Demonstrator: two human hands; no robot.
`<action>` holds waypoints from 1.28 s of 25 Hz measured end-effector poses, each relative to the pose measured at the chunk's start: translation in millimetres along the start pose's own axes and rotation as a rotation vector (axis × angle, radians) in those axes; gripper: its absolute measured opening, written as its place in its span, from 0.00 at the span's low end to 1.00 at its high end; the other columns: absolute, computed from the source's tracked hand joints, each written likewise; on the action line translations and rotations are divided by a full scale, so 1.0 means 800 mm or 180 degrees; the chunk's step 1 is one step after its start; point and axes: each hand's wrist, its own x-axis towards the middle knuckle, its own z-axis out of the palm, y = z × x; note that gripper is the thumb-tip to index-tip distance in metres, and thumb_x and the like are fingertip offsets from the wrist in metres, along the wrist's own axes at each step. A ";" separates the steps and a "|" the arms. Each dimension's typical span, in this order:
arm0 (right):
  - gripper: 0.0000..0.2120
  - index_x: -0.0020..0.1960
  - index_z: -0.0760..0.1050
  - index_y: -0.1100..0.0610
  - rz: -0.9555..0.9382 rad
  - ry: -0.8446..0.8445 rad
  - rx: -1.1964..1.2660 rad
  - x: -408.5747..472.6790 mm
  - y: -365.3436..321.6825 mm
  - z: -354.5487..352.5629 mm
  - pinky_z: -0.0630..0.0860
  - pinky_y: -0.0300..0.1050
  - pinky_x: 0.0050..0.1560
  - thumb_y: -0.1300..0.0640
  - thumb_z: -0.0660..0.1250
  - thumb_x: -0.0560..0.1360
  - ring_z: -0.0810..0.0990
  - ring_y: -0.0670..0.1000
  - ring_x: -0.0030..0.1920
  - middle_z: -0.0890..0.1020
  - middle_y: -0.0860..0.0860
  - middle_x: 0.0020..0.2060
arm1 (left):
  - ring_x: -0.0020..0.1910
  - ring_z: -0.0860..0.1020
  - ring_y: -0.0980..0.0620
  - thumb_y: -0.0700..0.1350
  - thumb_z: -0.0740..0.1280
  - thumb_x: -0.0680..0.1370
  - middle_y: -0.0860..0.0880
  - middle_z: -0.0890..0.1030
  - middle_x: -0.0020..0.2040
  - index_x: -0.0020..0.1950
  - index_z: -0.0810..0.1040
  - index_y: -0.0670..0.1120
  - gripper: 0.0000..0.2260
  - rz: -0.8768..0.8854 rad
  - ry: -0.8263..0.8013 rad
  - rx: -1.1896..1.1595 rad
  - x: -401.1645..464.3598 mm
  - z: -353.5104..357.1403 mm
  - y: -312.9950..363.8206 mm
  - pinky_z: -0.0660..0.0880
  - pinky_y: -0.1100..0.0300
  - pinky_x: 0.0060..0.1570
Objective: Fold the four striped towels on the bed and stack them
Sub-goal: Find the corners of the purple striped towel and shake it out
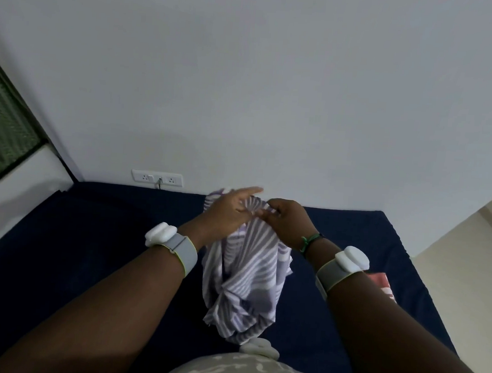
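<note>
Left hand (231, 211), right hand (287, 218) raised together, pinching (forearms extended).

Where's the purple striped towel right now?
In the head view the purple striped towel hangs bunched at centre above the dark blue bed, its top edge held by the left hand and right hand.

A red item (383, 286) at right hides behind the right forearm; the towel's (247, 279) top edge hides under both hands.
</note>
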 end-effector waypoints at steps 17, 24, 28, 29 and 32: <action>0.10 0.42 0.79 0.56 -0.0105 0.0285 0.0045 -0.011 -0.006 -0.001 0.72 0.44 0.42 0.52 0.68 0.80 0.78 0.49 0.38 0.80 0.49 0.35 | 0.49 0.83 0.49 0.37 0.64 0.82 0.48 0.84 0.52 0.65 0.79 0.51 0.14 -0.0170 -0.0273 0.0122 -0.001 0.028 -0.003 0.80 0.59 0.46; 0.06 0.46 0.78 0.53 0.0290 -0.0023 -0.0153 -0.028 0.041 -0.004 0.70 0.44 0.45 0.52 0.68 0.80 0.78 0.51 0.43 0.81 0.50 0.42 | 0.40 0.76 0.51 0.41 0.64 0.82 0.48 0.80 0.40 0.50 0.81 0.41 0.06 -0.0477 0.1213 -0.0501 0.015 -0.002 -0.010 0.74 0.59 0.43; 0.07 0.48 0.73 0.57 0.0393 0.0195 0.0169 -0.030 0.037 0.001 0.66 0.43 0.42 0.56 0.62 0.83 0.73 0.47 0.39 0.77 0.49 0.40 | 0.41 0.81 0.50 0.40 0.66 0.81 0.46 0.85 0.48 0.64 0.80 0.54 0.15 -0.0212 0.0921 -0.0184 0.011 -0.003 -0.001 0.79 0.56 0.45; 0.07 0.48 0.72 0.58 0.0285 0.0203 0.0232 -0.027 0.026 0.003 0.66 0.41 0.40 0.57 0.62 0.84 0.72 0.44 0.37 0.75 0.48 0.38 | 0.41 0.82 0.52 0.38 0.65 0.81 0.45 0.85 0.50 0.68 0.78 0.56 0.18 -0.0102 0.0484 -0.0173 0.006 0.008 0.002 0.80 0.56 0.45; 0.08 0.46 0.71 0.57 0.0030 0.0213 0.0166 -0.019 -0.001 0.005 0.66 0.37 0.38 0.56 0.62 0.84 0.72 0.42 0.37 0.76 0.47 0.37 | 0.45 0.83 0.55 0.38 0.64 0.83 0.49 0.84 0.52 0.65 0.78 0.50 0.13 -0.0073 -0.0161 -0.0129 -0.001 0.042 0.006 0.79 0.62 0.46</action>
